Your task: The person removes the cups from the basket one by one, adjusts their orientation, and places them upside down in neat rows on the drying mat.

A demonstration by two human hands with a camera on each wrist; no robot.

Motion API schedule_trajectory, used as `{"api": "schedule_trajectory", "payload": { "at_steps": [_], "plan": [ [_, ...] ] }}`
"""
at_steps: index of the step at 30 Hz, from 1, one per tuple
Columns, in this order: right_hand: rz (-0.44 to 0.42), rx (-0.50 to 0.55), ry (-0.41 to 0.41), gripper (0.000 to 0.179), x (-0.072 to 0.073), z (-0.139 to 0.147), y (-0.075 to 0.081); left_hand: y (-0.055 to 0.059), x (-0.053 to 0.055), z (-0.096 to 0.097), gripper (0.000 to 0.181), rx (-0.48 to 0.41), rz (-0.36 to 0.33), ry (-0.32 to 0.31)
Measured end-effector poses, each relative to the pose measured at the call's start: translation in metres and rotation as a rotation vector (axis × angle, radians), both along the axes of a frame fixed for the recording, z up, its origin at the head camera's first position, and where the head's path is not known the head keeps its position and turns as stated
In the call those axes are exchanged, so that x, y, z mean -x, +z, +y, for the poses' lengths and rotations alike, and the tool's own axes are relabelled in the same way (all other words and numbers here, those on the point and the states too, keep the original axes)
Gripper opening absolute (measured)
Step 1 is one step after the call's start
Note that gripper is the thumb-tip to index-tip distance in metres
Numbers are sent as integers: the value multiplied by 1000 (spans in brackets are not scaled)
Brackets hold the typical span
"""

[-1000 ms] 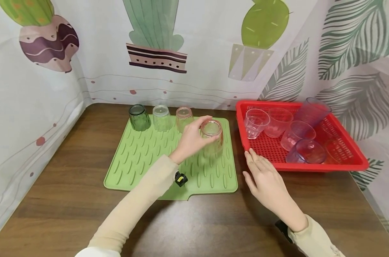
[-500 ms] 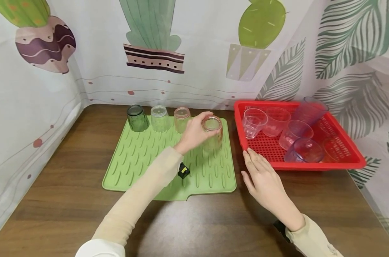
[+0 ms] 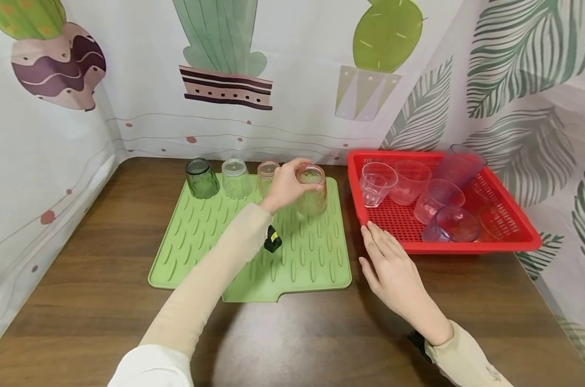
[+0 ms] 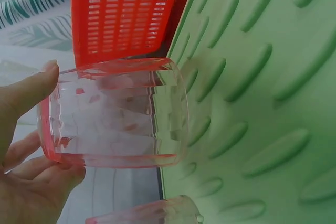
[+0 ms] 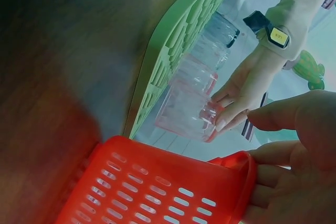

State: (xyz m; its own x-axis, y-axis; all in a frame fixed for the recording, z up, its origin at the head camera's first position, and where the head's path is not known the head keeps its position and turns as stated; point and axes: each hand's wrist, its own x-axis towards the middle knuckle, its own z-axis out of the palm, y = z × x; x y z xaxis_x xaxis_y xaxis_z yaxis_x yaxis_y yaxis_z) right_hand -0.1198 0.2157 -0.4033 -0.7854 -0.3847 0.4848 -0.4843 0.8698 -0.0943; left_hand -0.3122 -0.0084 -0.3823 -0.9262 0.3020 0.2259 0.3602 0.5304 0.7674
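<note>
Your left arm stretches forward, left hand pinching between thumb and fingers; your right hand has fingers extended, thumb apart.

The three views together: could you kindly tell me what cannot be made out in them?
- Head view: part of the third glass from the left, hidden by the left hand.
- Left wrist view: the rest of the lower glass, cut off by the bottom edge.
- Right wrist view: the rest of the red basket, cut off by the bottom edge; the wrist device's yellow display, too small to read.
</note>
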Motion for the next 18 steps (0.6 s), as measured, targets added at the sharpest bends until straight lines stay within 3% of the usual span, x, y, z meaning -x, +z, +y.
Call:
{"api": "schedule_trajectory", "payload": {
  "at_steps": [10, 18],
  "plan": [
    [15, 4, -6, 58, 0, 0, -2, -5, 14, 5, 66, -23, -73, 17],
    [24, 4, -12, 58, -1, 0, -3, -7, 22, 10, 58, -28, -71, 58]
  ]
}}
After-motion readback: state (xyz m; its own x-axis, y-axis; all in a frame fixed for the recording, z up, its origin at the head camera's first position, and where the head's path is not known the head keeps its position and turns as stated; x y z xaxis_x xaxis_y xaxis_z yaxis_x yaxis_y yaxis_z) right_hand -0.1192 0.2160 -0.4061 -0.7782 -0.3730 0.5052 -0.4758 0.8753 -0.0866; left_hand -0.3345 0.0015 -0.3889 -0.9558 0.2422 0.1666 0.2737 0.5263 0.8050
